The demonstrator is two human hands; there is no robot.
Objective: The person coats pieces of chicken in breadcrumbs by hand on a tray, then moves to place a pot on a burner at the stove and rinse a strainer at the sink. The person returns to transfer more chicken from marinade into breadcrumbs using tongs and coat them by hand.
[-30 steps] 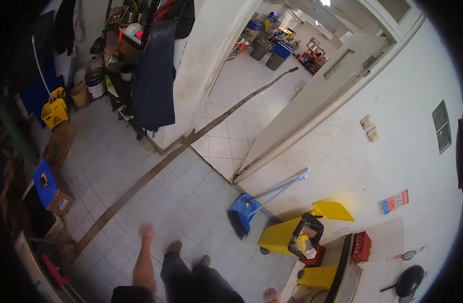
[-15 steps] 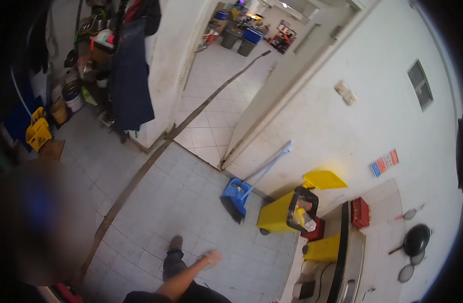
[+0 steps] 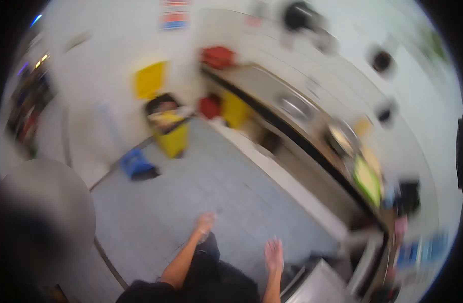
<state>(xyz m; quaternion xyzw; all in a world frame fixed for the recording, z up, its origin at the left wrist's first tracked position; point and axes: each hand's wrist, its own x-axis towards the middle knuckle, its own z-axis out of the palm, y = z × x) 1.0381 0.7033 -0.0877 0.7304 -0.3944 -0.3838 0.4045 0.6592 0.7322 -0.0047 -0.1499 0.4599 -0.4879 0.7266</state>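
Note:
Motion blurs the view. My left hand [image 3: 206, 221] hangs over the grey floor, in front of my dark-clothed legs; its fingers are smeared and no object shows in it. To the right, my right hand [image 3: 274, 252] is held low with its fingers apart and nothing in them. A metal surface [image 3: 320, 285] lies just right of my right forearm. Neither hand touches anything that I can make out.
A yellow bin [image 3: 173, 141] full of rubbish stands by the wall, beside a blue dustpan [image 3: 134, 162]. Along the right runs a counter with a sink [image 3: 294, 107] and a green-edged tray [image 3: 367, 181]. Pans hang above. A blurred round shape covers the lower left.
The view has swung right, from the doorway to the counter and sink. My right hand has come fully into view. The bin and dustpan now appear further left.

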